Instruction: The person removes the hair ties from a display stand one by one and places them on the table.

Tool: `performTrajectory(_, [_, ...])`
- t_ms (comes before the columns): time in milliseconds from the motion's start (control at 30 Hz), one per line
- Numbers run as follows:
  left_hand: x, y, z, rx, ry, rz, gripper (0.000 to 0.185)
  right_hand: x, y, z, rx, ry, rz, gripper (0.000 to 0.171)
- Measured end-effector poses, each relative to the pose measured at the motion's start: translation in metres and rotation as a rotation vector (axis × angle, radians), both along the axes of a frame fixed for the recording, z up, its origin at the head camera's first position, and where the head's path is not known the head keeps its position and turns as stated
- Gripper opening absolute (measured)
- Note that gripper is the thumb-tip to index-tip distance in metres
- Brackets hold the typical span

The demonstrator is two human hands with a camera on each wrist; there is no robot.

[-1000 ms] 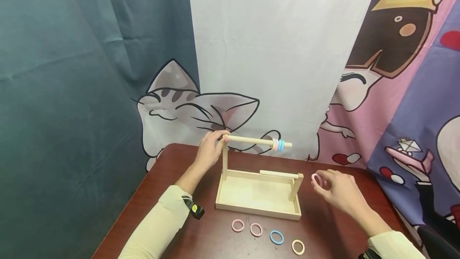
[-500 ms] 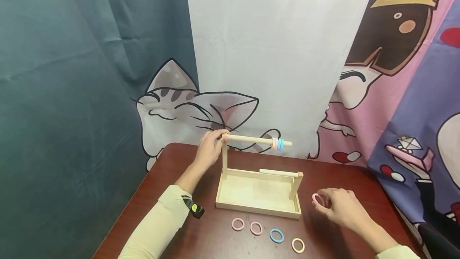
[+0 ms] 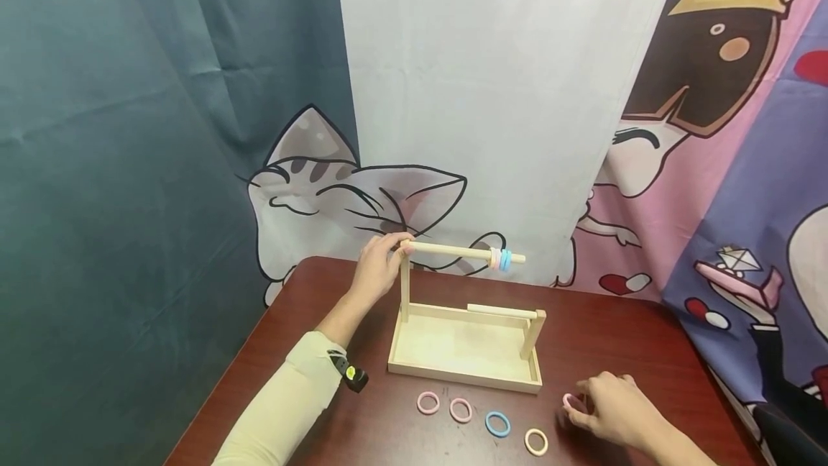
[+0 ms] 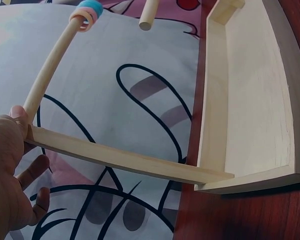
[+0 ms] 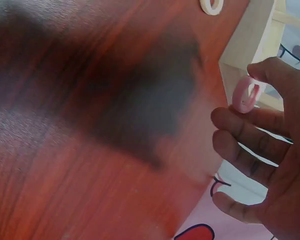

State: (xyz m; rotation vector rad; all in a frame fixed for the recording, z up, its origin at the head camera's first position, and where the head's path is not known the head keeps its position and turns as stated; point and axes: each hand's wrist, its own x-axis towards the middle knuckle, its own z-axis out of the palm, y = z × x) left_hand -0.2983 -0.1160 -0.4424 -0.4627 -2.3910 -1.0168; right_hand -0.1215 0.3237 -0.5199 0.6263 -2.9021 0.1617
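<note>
Gripped at its near end by the left hand (image 3: 377,273), the dowel (image 3: 449,253) sat level on the tall post (image 3: 405,286) of the wooden tray (image 3: 463,374), apparently steadied so that its free end stayed clear for loading. Pink and blue rings (image 3: 501,259) sat bunched near that free end, which overhung the tray's short post (image 3: 533,334). Four loose rings (image 3: 483,423) lay in a row on the table (image 3: 310,293), just in front of the tray's front rim. Further right, the right hand (image 3: 611,412) pinched one pink ring (image 3: 568,400) between thumb and fingertips (image 5: 270,75), low over the table beside the tray's corner. Open tabletop remained to the right.
</note>
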Motion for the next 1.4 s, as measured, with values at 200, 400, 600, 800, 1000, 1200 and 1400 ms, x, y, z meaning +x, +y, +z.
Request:
performTrajectory(200, [0.001, 0.0, -0.002, 0.009, 0.008, -0.003, 0.032, 0.008, 0.0, -0.009, 0.019, -0.039, 0.016, 0.051])
performTrajectory(400, [-0.001, 0.0, -0.001, -0.001, 0.001, 0.001, 0.032, 0.01, 0.001, -0.015, 0.04, -0.081, 0.01, 0.05])
performTrajectory(600, [-0.003, 0.001, 0.003, 0.002, 0.005, -0.004, 0.032, 0.01, -0.001, -0.02, 0.051, -0.039, 0.037, 0.047])
performTrajectory(800, [-0.002, 0.0, 0.003, 0.002, 0.006, -0.006, 0.032, 0.013, -0.002, -0.022, 0.047, -0.059, 0.068, 0.044])
performTrajectory(1000, [-0.001, 0.001, 0.002, 0.011, -0.003, -0.015, 0.032, 0.016, -0.005, -0.027, 0.048, -0.085, 0.085, 0.041])
performTrajectory(1200, [-0.001, 0.001, 0.001, 0.0, -0.011, -0.005, 0.032, 0.016, -0.007, -0.03, 0.036, -0.08, 0.106, 0.039])
performTrajectory(1400, [-0.002, 0.001, 0.001, -0.003, -0.012, -0.004, 0.034, 0.016, -0.008, -0.03, 0.032, -0.105, 0.119, 0.034])
